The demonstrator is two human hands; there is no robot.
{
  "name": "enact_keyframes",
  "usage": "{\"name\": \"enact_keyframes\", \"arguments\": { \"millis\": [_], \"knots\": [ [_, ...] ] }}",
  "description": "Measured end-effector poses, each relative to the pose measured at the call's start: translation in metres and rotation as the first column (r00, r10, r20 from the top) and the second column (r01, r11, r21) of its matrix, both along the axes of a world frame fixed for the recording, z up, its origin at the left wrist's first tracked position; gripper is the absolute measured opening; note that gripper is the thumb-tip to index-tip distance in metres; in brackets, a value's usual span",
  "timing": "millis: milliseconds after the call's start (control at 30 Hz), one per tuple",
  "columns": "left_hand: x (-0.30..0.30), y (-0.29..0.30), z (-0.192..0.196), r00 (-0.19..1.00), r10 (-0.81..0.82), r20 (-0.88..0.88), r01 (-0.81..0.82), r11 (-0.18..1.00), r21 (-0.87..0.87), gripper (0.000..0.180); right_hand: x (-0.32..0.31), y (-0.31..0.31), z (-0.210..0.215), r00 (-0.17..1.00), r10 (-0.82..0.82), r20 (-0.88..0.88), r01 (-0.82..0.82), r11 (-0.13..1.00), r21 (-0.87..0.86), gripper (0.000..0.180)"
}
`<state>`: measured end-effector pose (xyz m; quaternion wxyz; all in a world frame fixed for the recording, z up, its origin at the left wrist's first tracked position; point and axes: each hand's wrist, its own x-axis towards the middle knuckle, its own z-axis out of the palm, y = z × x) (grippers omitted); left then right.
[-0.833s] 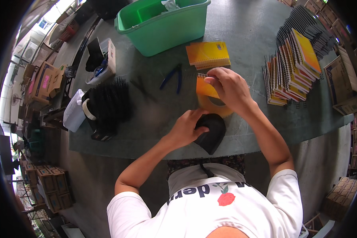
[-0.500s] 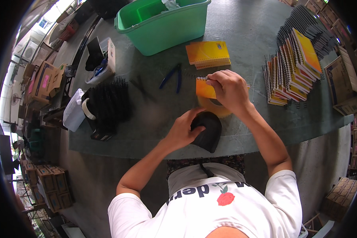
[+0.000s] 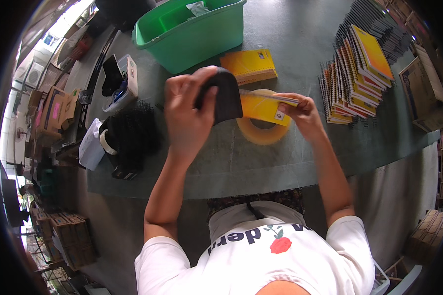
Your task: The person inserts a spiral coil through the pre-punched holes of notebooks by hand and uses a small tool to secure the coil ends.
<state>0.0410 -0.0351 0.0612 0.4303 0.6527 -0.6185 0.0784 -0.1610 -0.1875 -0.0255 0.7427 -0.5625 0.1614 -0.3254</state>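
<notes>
My left hand [image 3: 187,110] is raised over the table, its fingers wrapped round a black arch-shaped block [image 3: 227,101]. Between finger and thumb, my right hand [image 3: 304,115] grips the right end of a small yellow notebook [image 3: 262,108]. The notebook's left end meets or passes behind the block; which one I cannot tell. Under the notebook lies a wide ring of clear yellowish tape [image 3: 261,136]. A stack of yellow-orange booklets [image 3: 255,65] sits just beyond both hands.
Far left stands a green bin [image 3: 194,46]. Black binding coils [image 3: 135,132] lie in a heap at left, near a clear box [image 3: 123,96] with tools. Spiral notebooks [image 3: 352,91] are piled at right, beside more coils and a cardboard box [image 3: 421,91].
My left hand has lifted the black block off the near table and moved it up and leftward. My right hand has turned the notebook and shifted its grip to the right end.
</notes>
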Motion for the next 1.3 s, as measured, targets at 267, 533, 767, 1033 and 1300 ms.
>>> {"name": "enact_keyframes", "arguments": {
  "millis": [267, 533, 767, 1033, 1300],
  "knots": [
    [-0.011, -0.007, -0.004, 0.997, -0.023, 0.072, 0.029, 0.996, -0.08, 0.031, -0.001, 0.01, 0.004, 0.999, 0.016, -0.032, -0.019, 0.994, -0.108, 0.023],
    [-0.023, -0.017, -0.001, 0.999, -0.02, 0.033, 0.022, 0.998, -0.056, 0.028, -0.006, 0.021, 0.002, 0.987, 0.023, -0.161, -0.041, 0.994, -0.105, 0.026],
    [-0.031, -0.025, -0.003, 0.992, -0.098, 0.079, 0.105, 0.991, -0.081, 0.033, -0.005, 0.021, 0.005, 0.983, 0.054, -0.178, -0.078, 0.988, -0.132, 0.028],
    [-0.049, -0.029, -0.011, 0.979, -0.187, -0.077, 0.194, 0.976, 0.102, 0.027, -0.008, 0.019, -0.005, 0.971, 0.059, -0.232, -0.106, 0.975, -0.197, 0.029],
    [-0.064, 0.008, -0.056, 0.962, -0.271, -0.004, 0.267, 0.946, 0.182, 0.024, 0.0, 0.021, -0.002, 0.995, 0.039, 0.093, -0.023, 0.985, -0.17, 0.024]
  ]
}}
